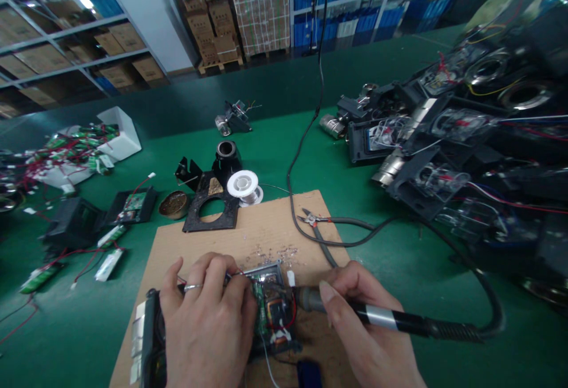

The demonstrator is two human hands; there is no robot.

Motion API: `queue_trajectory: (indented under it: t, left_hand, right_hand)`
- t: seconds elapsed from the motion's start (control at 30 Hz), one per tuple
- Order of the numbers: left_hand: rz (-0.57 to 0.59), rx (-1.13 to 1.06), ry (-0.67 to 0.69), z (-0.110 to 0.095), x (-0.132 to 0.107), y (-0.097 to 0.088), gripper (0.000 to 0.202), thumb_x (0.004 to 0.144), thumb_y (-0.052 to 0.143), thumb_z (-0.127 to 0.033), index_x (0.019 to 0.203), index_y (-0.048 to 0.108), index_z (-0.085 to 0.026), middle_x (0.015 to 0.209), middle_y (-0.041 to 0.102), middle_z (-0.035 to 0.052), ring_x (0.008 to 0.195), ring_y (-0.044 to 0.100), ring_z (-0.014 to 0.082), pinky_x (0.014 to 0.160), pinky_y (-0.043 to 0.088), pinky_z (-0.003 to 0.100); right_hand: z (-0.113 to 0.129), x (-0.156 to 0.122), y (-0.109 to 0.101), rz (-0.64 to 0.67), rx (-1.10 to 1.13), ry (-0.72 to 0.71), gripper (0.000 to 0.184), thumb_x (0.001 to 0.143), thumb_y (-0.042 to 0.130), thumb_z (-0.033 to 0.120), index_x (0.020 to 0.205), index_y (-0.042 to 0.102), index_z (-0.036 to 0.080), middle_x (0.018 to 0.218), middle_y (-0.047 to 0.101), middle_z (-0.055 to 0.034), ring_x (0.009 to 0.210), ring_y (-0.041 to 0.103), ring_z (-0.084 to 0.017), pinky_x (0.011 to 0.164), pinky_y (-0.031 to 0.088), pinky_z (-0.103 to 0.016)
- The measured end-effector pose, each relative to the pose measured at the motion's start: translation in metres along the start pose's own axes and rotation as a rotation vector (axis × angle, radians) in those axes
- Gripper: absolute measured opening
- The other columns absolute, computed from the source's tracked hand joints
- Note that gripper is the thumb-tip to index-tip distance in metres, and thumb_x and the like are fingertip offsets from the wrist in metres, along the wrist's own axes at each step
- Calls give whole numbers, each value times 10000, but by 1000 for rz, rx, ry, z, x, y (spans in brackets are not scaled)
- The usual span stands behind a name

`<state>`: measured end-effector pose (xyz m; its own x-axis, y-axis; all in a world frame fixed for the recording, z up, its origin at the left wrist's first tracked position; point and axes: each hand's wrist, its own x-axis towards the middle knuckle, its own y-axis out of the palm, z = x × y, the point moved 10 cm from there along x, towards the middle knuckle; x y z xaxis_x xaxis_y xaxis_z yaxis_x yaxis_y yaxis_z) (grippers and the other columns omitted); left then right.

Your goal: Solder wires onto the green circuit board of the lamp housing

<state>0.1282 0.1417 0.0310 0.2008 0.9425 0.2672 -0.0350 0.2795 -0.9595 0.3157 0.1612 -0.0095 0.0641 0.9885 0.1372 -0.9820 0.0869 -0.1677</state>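
A soldering iron (375,316) is gripped in my right hand (370,323), its tip end pointing left at the board. Under it lies an opened dark device housing (277,349) with a green circuit board (261,305) and a copper-wound coil (278,312). My left hand (210,314), with a ring on one finger, rests over the left part of the housing. Its fingers are curled and pressed together by the board; what they pinch is hidden, though thin wires show near the fingertips. Cardboard (302,216) lies beneath, with bits of solder (277,255) scattered on it.
Diagonal cutters (316,220) lie on the cardboard, the iron's cable (290,181) looping past them. Behind stand a solder spool (242,184), a black stand (213,213) and a small bowl (173,205). Battery packs (109,264) lie left; device housings (426,181) pile up right.
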Motion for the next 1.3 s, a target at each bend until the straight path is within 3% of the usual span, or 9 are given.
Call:
queue_trajectory:
  t: [1.3]
  left_hand:
    - [31, -4, 43, 4, -4, 3, 196, 936, 540, -319, 878, 727, -340, 1005, 684, 39, 1024, 561, 323, 1044, 311, 631]
  right_hand:
    - [-1, -1, 0, 18, 14, -4, 311, 947, 557, 304, 653, 480, 238, 527, 434, 69, 435, 409, -90, 385, 367, -179]
